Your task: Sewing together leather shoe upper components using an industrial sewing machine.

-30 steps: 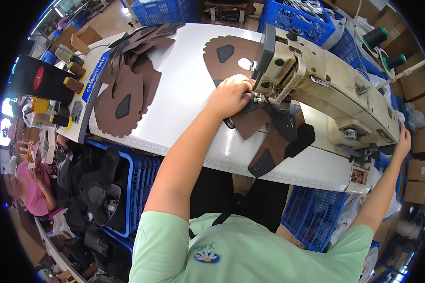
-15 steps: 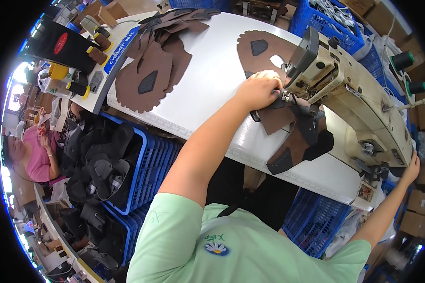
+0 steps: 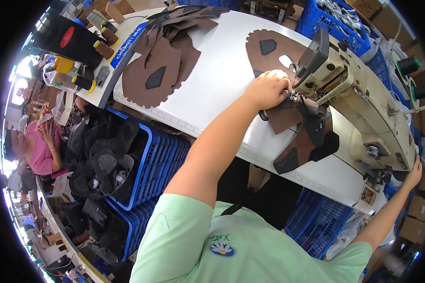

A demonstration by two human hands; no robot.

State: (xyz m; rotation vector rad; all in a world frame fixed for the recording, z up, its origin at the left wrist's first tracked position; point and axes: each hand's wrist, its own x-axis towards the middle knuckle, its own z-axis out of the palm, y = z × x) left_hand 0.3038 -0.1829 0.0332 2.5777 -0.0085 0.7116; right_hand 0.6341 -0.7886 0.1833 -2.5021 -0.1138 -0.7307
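Note:
My left hand point(image 3: 267, 89) is closed, its fingers curled down on a brown shoe-upper piece point(image 3: 286, 119) beside the presser foot of a beige sewing machine point(image 3: 352, 87). Its fingertips are partly hidden. The brown piece has dark patches and spreads under the machine head, with a black-tipped flap point(image 3: 293, 153) toward me. Behind it lies a scalloped brown part point(image 3: 276, 49) with a dark patch and a hole. At the machine's far right end, my right hand point(image 3: 414, 174) grips the dark handwheel point(image 3: 400, 176); some fingers are hidden behind it.
A pile of brown cut pieces point(image 3: 156, 61) lies on the white table point(image 3: 217, 61) at left. Thread spools point(image 3: 104, 49) stand beyond it. Blue crates point(image 3: 148, 162) with black parts are below left; another crate point(image 3: 316, 217) sits under the table. A person in pink point(image 3: 42, 146) sits far left.
The whole view has shifted slightly, so the table and machine appear a little further right. Both my hands keep their places at the piece and the handwheel. The seated person's hand has shifted.

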